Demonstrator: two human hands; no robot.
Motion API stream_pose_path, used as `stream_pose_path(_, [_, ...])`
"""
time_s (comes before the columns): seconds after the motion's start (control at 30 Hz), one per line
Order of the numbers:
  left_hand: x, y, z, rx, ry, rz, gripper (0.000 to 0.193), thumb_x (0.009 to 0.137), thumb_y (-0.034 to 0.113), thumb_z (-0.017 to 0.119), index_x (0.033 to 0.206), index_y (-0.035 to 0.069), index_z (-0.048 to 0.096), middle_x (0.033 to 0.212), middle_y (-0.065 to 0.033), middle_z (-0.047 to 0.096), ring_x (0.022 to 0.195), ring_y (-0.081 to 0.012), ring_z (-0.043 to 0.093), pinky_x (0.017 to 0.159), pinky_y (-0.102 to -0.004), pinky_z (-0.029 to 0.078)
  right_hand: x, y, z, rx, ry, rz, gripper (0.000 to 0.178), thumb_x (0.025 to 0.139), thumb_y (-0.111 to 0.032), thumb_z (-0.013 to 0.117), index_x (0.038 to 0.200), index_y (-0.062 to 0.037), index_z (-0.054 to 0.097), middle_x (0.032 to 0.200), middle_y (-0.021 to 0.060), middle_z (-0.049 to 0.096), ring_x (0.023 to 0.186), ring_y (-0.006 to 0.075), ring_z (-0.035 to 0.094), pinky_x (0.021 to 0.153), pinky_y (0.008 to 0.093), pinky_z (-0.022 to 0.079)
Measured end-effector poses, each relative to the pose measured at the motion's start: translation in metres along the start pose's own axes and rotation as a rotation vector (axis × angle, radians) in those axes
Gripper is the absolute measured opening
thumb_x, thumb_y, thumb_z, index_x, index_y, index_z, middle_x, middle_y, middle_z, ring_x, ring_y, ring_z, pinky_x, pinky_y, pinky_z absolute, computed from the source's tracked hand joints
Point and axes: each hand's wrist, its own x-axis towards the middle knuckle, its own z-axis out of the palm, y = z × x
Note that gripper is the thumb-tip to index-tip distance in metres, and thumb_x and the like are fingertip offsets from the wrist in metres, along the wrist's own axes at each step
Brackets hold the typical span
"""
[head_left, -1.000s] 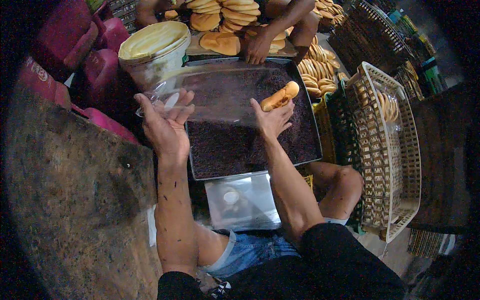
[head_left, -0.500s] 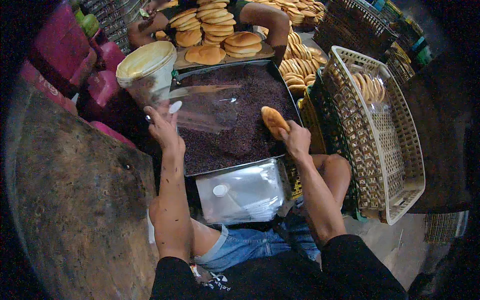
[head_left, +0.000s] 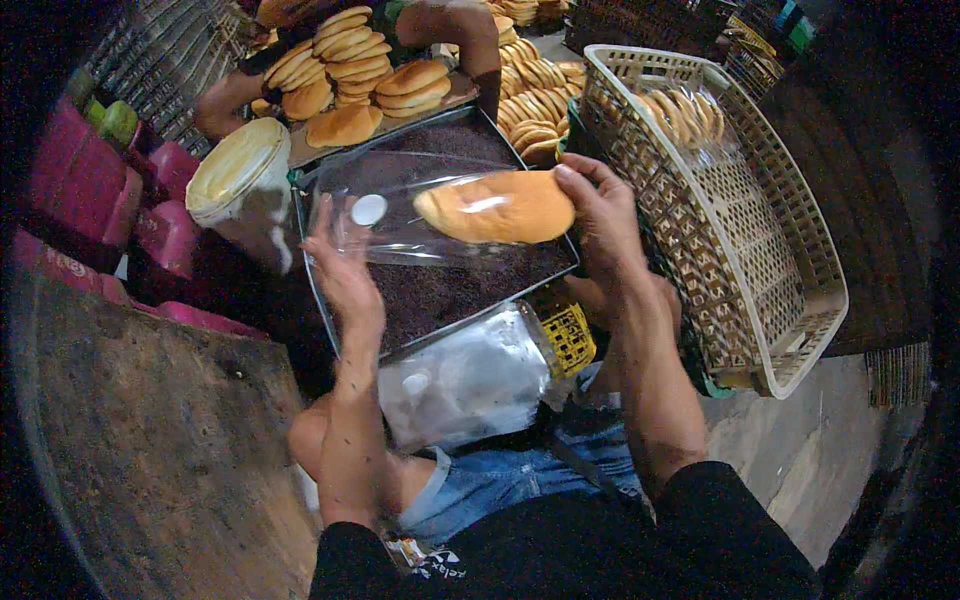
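Observation:
My right hand [head_left: 606, 215] grips the right end of a flat golden bread roll [head_left: 500, 208], thumb on top. The roll lies sideways, mostly inside a clear plastic bag [head_left: 400, 238] with a round white sticker. At the bag's left end is my left hand [head_left: 345, 285], holding it, with fingers partly blurred behind the film. Both hands are above a metal tray [head_left: 470, 333] filled with dark brown sprinkles [head_left: 425, 300]. Closer to my lap lies a stack of flat clear bags [head_left: 465, 375], also with a white round sticker.
Beyond the tray, a board [head_left: 455, 98] carries piled bread rolls [head_left: 350, 60], with another person's arms [head_left: 455, 30] around it. A whitish bucket [head_left: 240, 180] stands left. On the right, a cream plastic crate [head_left: 745, 225] holds bagged rolls [head_left: 680, 115]. A wooden surface [head_left: 150, 430] lies at left.
My right hand has raised the bread roll from over the sprinkles and brought it into the bag's right end. The bag is now stretched around the roll. My view has shifted rightward.

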Motion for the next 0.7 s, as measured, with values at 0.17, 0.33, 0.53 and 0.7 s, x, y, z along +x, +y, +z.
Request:
stream_pose_path(0.17, [-0.030, -0.002, 0.018, -0.172, -0.187, -0.197, 0.069, 0.097, 0.058, 0.042, 0.153, 0.020, 0.029, 0.146, -0.0117, 0.044, 0.129, -0.0307, 0.050, 0.104, -0.0501, 0.044, 0.008, 0.040, 0.043, -0.122, -0.121, -0.017, 0.028, 0.092, -0.017, 0.066, 0.117, -0.0022, 0.063, 0.099, 0.0042, 0.067, 0.088, 0.0119, 0.063, 0.082, 0.0276, 0.051])
stream_pose_path(0.33, [-0.019, -0.001, -0.016, -0.328, -0.050, -0.298, 0.059, 0.094, 0.027, 0.068, 0.143, 0.011, 0.039, 0.136, -0.0105, 0.052, 0.121, -0.0236, 0.056, 0.094, -0.0409, 0.054, -0.042, 0.011, 0.077, -0.553, -0.264, -0.895, 0.033, 0.086, -0.016, 0.070, 0.114, -0.0030, 0.062, 0.128, 0.0175, 0.058, 0.124, 0.0299, 0.053, 0.105, 0.0418, 0.040])
stream_pose_path(0.53, [-0.012, -0.009, -0.035, -0.058, -0.004, -0.312, 0.066, 0.098, 0.049, 0.055, 0.143, 0.004, 0.038, 0.138, -0.0147, 0.052, 0.124, -0.0273, 0.054, 0.093, -0.0386, 0.052, -0.068, -0.011, 0.121, -0.872, -0.318, -1.119, 0.050, 0.076, -0.026, 0.077, 0.118, -0.0087, 0.056, 0.138, 0.0176, 0.049, 0.135, 0.0406, 0.041, 0.110, 0.0564, 0.033])
stream_pose_path(0.7, [-0.026, 0.020, 0.026, -0.078, -0.308, -0.233, 0.074, 0.101, 0.059, 0.035, 0.146, 0.000, 0.031, 0.130, -0.0210, 0.057, 0.106, -0.0288, 0.064, 0.090, -0.0408, 0.052, 0.011, -0.036, 0.086, -1.133, -0.290, -0.628, 0.058, 0.070, -0.025, 0.080, 0.117, -0.0058, 0.054, 0.100, 0.0209, 0.067, 0.091, 0.0403, 0.067, 0.078, 0.0505, 0.054])
